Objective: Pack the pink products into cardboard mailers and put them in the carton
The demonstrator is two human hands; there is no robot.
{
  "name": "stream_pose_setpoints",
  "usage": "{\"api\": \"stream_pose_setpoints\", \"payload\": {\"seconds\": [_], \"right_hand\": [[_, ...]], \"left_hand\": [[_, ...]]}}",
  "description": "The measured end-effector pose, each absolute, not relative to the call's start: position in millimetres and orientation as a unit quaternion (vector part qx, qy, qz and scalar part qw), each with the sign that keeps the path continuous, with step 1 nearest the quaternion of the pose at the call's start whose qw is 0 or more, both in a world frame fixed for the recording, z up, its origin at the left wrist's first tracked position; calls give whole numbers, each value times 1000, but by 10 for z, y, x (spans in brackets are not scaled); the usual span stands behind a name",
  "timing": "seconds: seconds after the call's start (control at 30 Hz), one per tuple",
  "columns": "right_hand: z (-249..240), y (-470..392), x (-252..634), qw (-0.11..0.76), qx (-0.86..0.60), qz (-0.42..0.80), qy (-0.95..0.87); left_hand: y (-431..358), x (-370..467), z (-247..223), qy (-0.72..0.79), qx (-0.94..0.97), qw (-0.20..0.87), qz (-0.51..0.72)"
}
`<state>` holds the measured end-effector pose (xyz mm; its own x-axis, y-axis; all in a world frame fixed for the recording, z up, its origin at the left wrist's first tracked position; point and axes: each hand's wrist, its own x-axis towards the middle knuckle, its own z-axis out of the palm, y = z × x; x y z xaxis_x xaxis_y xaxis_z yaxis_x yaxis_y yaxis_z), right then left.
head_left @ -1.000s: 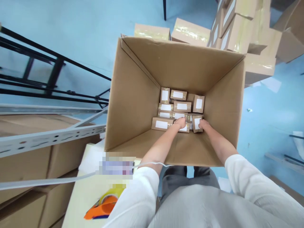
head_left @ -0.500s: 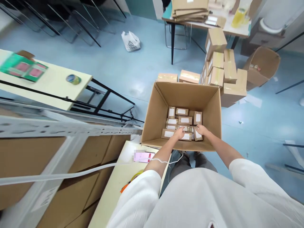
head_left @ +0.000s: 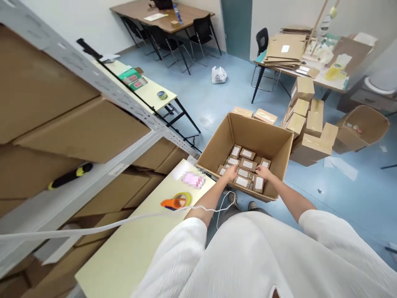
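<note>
A large open cardboard box (head_left: 214, 142) stands in front of me, its floor covered with several small cardboard boxes (head_left: 247, 164) bearing white labels. My left hand (head_left: 230, 173) reaches over the near left side, with its fingers curled together among the small boxes; whatever lies between the fingertips is hidden. My right hand (head_left: 263, 172) is inside on the right, its fingers closed at the upper end of a small labelled cardboard box (head_left: 258, 184) in the near right corner.
Left of the large box is a pale table (head_left: 139, 231) with an orange tape dispenser (head_left: 173, 202) and a blurred pink item (head_left: 194, 179). A metal shelf (head_left: 130, 159) full of cartons rises beside it. Taped cartons (head_left: 314, 124) are stacked behind right. A white cable (head_left: 130, 221) crosses my left arm.
My view has tilted up and turned left, bringing more of the shelf and the far table into sight. Both hands stay inside the large box, the left one slightly nearer its left wall.
</note>
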<state>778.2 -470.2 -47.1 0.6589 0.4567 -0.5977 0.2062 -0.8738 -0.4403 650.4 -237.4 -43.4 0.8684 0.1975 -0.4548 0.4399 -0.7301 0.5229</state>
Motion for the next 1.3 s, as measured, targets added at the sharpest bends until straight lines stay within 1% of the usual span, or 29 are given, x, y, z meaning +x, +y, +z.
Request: {"api": "stream_pose_setpoints", "payload": {"seconds": [0.13, 0.27, 0.47, 0.67, 0.83, 0.97, 1.13, 1.3], "right_hand": [[-380, -4725, 7728, 174, -884, 366, -235], [-186, -4487, 7591, 167, -868, 355, -305], [177, -3752, 7166, 154, -830, 330, -422], [367, -2914, 6376, 121, -771, 341, -524], [267, -2317, 5528, 102, -718, 346, -596], [151, -1931, 4877, 70, -702, 338, -623], [9, -1550, 4259, -9, -730, 305, -611], [-203, -1361, 3889, -92, -767, 266, -577]], "left_hand": [[-2601, 6278, -427, 204, 908, 336, -146], [-2644, 5952, -317, 236, 902, 345, -110], [-2425, 5223, -7, 330, 877, 349, -29], [-2128, 4207, 194, 439, 828, 346, 45], [-1889, 3338, 161, 508, 787, 345, 68], [-1677, 2701, 77, 529, 766, 357, 74], [-1377, 2031, -37, 545, 748, 372, 75], [-1155, 1507, -159, 550, 738, 384, 72]]}}
